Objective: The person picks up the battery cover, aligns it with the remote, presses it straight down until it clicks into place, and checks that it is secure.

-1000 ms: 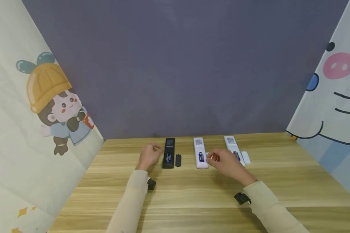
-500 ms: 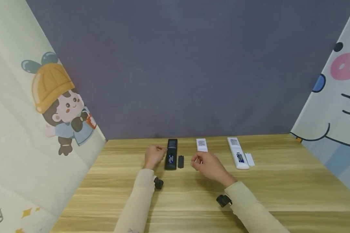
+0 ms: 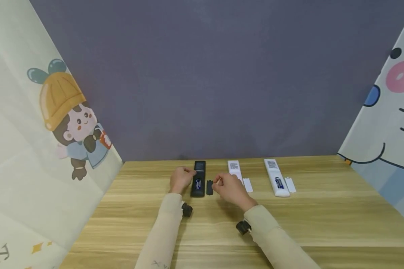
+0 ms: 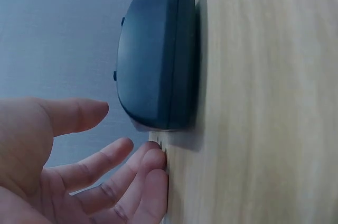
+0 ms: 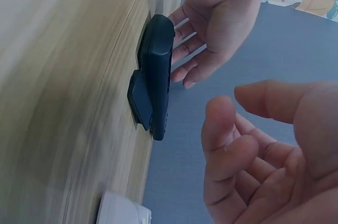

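Observation:
A black remote control point(image 3: 199, 172) lies back side up, its battery bay uncovered and blue batteries point(image 3: 198, 184) showing inside. Its black battery cover point(image 3: 210, 188) lies just to the right. Along the remote's left side is my left hand point(image 3: 181, 179), thumb and fingers spread loosely around its edge with nothing held. In the left wrist view the remote's rounded end point(image 4: 150, 55) faces the camera above the fingers. My right hand point(image 3: 229, 188) hovers close by the black cover, partly hiding a white remote point(image 3: 233, 165). Its thumb and index finger are apart, nothing between them.
A white battery cover point(image 3: 247, 185) lies beside the middle remote. Farther right lies another white remote point(image 3: 273, 171), batteries visible, with its own cover point(image 3: 290, 185) alongside. A dark grey panel point(image 3: 202, 82) stands behind the wooden table point(image 3: 289, 228).
My right hand has moved left, from the gap between the white remotes to near the black cover. My left hand has come slightly closer to the black remote. The view has shifted a little.

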The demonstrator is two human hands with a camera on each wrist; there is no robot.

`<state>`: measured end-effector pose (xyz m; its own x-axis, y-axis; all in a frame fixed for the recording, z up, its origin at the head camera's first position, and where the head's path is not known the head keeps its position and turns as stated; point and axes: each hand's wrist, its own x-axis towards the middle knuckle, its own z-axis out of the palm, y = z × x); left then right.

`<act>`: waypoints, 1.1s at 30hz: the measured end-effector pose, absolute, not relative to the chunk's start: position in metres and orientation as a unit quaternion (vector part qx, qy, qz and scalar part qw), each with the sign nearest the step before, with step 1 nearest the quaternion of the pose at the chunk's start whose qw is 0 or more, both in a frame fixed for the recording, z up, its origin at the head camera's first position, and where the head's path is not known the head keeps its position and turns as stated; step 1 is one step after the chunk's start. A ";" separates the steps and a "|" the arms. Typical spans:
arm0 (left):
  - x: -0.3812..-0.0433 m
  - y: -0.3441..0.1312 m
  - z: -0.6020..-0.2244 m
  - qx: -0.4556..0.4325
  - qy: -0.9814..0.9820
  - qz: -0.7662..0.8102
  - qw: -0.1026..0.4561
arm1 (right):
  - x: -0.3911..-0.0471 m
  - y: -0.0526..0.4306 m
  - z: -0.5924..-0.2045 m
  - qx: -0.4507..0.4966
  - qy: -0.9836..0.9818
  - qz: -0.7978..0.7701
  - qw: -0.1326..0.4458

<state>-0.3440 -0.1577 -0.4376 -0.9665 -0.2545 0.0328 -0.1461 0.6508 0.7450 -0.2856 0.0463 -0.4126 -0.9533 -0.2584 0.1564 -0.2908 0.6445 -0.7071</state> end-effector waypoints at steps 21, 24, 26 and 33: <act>-0.349 -0.150 -0.437 0.124 -0.920 -0.364 0.076 | -0.313 0.017 -0.437 0.105 -0.948 0.302 0.009; -0.349 -0.149 -0.437 0.125 -0.923 -0.357 0.071 | -0.315 0.016 -0.439 0.112 -0.952 0.285 0.000; -0.350 -0.147 -0.437 0.126 -0.924 -0.354 0.067 | -0.315 0.016 -0.439 0.112 -0.955 0.274 -0.006; -0.352 -0.144 -0.437 0.125 -0.930 -0.340 0.061 | -0.318 0.016 -0.444 0.112 -0.961 0.251 -0.003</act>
<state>-0.3522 -0.1439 -0.4372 -0.9615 -0.2733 0.0280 -0.1910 0.7381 0.6470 -0.3180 0.0163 -0.4441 -0.9747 -0.2175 0.0514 -0.2149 0.8487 -0.4833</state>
